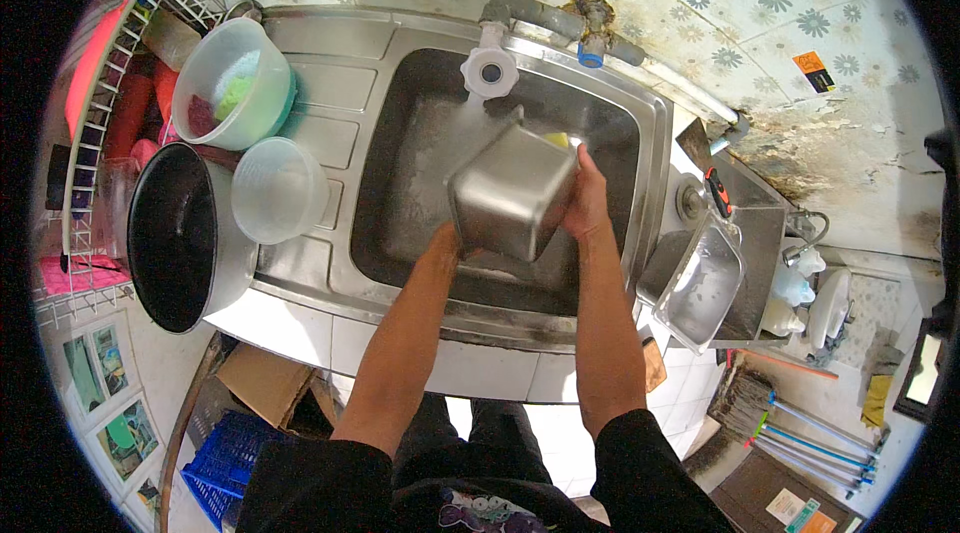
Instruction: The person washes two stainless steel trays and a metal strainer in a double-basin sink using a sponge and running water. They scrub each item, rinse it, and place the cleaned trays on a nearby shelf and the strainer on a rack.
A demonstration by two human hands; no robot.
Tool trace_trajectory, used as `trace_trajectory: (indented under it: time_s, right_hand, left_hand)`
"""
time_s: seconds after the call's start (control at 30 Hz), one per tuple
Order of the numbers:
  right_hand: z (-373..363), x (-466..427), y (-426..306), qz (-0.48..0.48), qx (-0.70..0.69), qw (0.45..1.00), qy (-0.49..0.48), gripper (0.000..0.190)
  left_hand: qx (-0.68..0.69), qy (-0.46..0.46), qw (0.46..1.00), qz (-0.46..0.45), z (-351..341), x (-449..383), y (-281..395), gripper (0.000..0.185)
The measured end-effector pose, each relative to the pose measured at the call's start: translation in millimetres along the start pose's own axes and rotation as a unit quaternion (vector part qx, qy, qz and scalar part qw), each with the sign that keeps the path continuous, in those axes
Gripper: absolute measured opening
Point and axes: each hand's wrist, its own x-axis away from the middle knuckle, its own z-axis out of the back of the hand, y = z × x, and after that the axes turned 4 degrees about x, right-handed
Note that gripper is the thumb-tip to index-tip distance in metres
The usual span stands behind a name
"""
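Over the stainless steel sink basin (409, 158), a deep steel food pan (514, 191) is held tilted, its outer bottom and sides towards me. My right hand (589, 195) grips the pan's right side, thumb pointing up along it. At the pan's near left edge is my left hand (450, 239); its fingers are mostly hidden by the pan. A small yellow item (556, 139), perhaps a sponge, shows past the pan near my right thumb. Water sprays from the white tap outlet (489, 73) down beside the pan.
On the left drainboard stand a big pot (225, 233), a clear plastic tub (277, 191) and a translucent bowl (251, 112) holding a green scrubber. Another steel pan (705, 285) rests right of the sink, near an orange-black handled tool (718, 191). A wire rack (79, 180) stands far left.
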Motion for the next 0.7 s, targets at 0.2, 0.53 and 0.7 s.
trace_trajectory:
  time_s: [0.2, 0.53, 0.7]
  right_hand:
    - [-18.0, 2.6, 66.0, 0.004, -0.077, 0.971, 0.226, 0.038]
    - [-63.2, 54.8, 89.2, 0.198, 0.175, 0.911, 0.317, 0.021]
    - [-77.2, 63.0, 81.6, 0.331, 0.523, 0.722, 0.308, 0.021]
  left_hand:
    - [0.065, 0.04, 0.996, -0.039, -32.9, -20.1, 2.4, 0.043]
    - [0.102, 0.072, 0.99, -0.061, -47.5, -29.2, -3.1, 0.042]
    - [0.098, 0.069, 0.991, -0.055, -38.9, -25.9, -6.1, 0.041]
